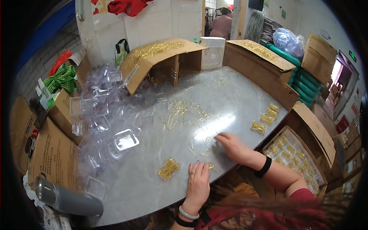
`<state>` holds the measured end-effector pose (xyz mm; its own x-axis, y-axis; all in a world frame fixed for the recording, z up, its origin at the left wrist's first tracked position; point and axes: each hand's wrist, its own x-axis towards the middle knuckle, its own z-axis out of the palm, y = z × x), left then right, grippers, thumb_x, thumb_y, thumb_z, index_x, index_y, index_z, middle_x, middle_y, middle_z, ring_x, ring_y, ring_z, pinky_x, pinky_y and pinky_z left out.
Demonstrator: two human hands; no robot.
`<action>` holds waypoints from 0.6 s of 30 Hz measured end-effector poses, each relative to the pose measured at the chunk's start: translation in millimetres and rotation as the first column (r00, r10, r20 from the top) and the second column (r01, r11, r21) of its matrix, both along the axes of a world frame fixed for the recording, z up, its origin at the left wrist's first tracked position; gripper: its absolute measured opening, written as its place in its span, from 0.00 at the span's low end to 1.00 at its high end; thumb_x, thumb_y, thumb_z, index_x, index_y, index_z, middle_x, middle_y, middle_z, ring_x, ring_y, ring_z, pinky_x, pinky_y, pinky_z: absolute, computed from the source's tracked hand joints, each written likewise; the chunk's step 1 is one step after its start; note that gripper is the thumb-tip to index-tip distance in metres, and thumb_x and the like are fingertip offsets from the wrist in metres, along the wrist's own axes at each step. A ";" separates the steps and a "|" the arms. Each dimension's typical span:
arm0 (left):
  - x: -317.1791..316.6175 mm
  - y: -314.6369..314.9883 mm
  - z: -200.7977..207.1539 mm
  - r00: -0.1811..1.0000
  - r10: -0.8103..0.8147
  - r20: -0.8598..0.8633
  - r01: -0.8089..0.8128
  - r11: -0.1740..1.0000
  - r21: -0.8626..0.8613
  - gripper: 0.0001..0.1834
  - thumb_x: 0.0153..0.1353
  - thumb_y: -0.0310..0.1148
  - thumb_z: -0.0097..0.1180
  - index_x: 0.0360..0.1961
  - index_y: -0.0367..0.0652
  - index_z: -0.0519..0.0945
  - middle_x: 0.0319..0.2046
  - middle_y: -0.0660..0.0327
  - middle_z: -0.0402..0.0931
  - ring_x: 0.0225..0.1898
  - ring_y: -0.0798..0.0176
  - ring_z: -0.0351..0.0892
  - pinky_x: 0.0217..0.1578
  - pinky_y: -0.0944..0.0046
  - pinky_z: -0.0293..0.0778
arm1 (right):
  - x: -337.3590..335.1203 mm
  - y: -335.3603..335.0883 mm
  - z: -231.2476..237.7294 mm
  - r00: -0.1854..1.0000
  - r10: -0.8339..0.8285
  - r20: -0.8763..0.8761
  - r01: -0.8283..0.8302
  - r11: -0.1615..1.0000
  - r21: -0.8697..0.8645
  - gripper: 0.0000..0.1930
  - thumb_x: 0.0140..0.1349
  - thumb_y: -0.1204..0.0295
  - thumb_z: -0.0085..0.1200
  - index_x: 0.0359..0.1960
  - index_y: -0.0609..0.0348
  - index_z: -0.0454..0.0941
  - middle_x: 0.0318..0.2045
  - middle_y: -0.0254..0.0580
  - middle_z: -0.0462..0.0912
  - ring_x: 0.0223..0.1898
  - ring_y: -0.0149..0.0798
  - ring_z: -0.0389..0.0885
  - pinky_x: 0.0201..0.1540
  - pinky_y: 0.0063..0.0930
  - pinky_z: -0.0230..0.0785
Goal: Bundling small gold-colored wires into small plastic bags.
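Observation:
My left hand point(199, 179) lies on the grey table point(138, 191) near its front edge, fingers stretched forward. By its fingertips are a few thin gold wire pieces point(212, 167), partly hidden. My right hand point(232, 148) reaches in from the right, its fingers extended over more loose wire pieces point(208, 154); nothing shows in its grasp. Left of my left hand stands a small clear plastic box point(168, 169) heaped with the gold pieces. Farther back, a loose pile of gold wire pieces point(178, 108) is scattered across the tabletop.
Empty clear plastic boxes point(100, 124) crowd the table's left side. A grey tumbler point(69, 197) lies tilted at the front left. Several filled boxes point(258, 127) line the right edge, beside a carton point(318, 134) holding more. Cardboard shelters point(134, 76) stand behind; a person point(221, 26) is beyond the doorway.

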<state>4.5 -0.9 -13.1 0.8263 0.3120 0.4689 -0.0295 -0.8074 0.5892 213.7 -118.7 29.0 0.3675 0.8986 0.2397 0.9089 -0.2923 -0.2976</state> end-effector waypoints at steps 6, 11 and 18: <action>-1.3 2.0 4.6 1.000 0.008 -0.020 -0.008 1.000 -0.013 0.21 0.64 0.22 0.58 0.59 0.34 0.76 0.55 0.47 0.75 0.65 0.40 0.71 0.71 0.39 0.59 | -18.7 7.4 -22.8 1.000 0.019 0.010 -0.020 0.999 0.045 0.29 0.73 0.61 0.53 0.70 0.64 0.65 0.69 0.65 0.67 0.72 0.63 0.63 0.75 0.52 0.54; -1.0 0.0 7.2 1.000 0.010 -0.022 -0.010 1.000 -0.017 0.22 0.63 0.21 0.58 0.60 0.35 0.76 0.55 0.48 0.75 0.64 0.40 0.71 0.71 0.39 0.59 | -19.8 4.5 -23.5 0.979 0.196 -0.063 -0.192 0.979 0.066 0.27 0.70 0.69 0.55 0.69 0.64 0.67 0.70 0.61 0.67 0.71 0.62 0.65 0.74 0.49 0.59; -2.0 1.7 8.4 1.000 0.006 -0.027 -0.006 1.000 0.005 0.21 0.63 0.21 0.58 0.58 0.36 0.78 0.55 0.50 0.76 0.63 0.40 0.72 0.71 0.39 0.59 | 50.4 37.6 10.9 0.987 0.154 0.049 -0.150 0.985 -0.080 0.24 0.63 0.77 0.52 0.62 0.65 0.74 0.63 0.59 0.75 0.61 0.59 0.76 0.62 0.45 0.72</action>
